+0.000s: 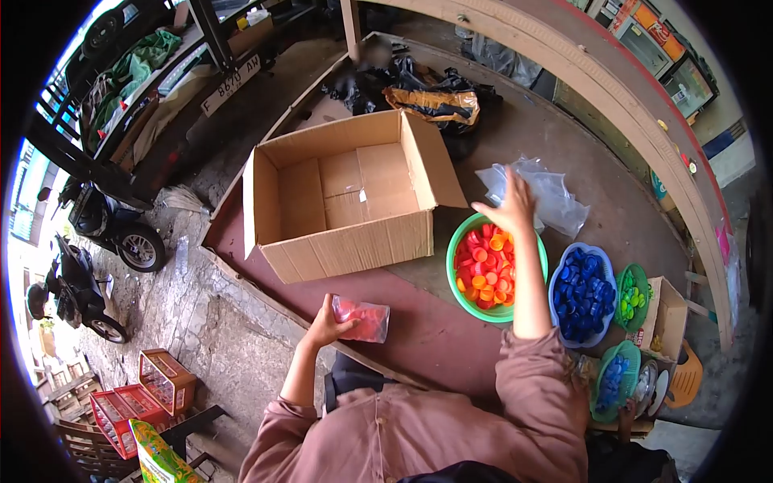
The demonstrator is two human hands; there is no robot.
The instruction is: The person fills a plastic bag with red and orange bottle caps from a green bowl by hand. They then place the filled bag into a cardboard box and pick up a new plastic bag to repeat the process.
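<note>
My left hand (328,326) grips a small clear plastic bag of red bottle caps (360,320) low over the table's near edge. Stretched out to the right, my right hand (513,205) has its fingers apart and nothing in them. It reaches over the far rim of a green basin (456,299) filled with red and orange bottle caps (483,270). Just beyond that hand lie flat clear plastic bags (561,201). An open cardboard box (346,245) stands left of the basin, its visible floor bare apart from a small white spot.
Right of the basin are a blue basket of dark blue caps (581,294), a green basket of lime caps (632,298) and a basket of light blue caps (613,378). Black plastic bags (435,84) lie behind the box. A wooden beam (644,121) arches along the right.
</note>
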